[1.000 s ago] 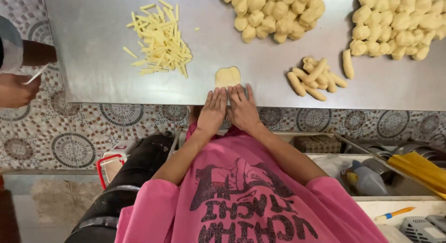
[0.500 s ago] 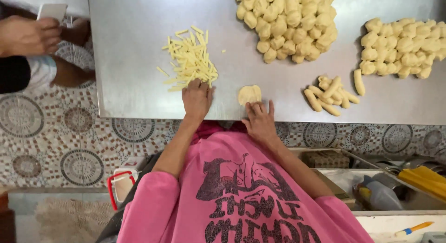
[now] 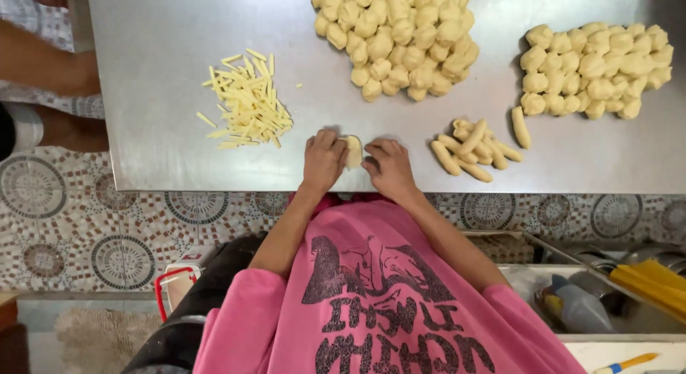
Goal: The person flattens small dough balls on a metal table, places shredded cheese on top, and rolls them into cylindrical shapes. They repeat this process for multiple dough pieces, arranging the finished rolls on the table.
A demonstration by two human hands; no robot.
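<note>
bare steel ahead, cheese sticks (image 3: pixel 246 99) left, rolled dough logs (image 3: pixel 473 149) right

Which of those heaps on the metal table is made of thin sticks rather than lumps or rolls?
The heap of thin yellow sticks, left of the hands. The two big piles are rounded lumps, and the small group is thick rolls.

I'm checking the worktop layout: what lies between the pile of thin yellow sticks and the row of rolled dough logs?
In the head view, both hands, left hand and right hand, pinch a small dough piece between the sticks and the logs.
</note>
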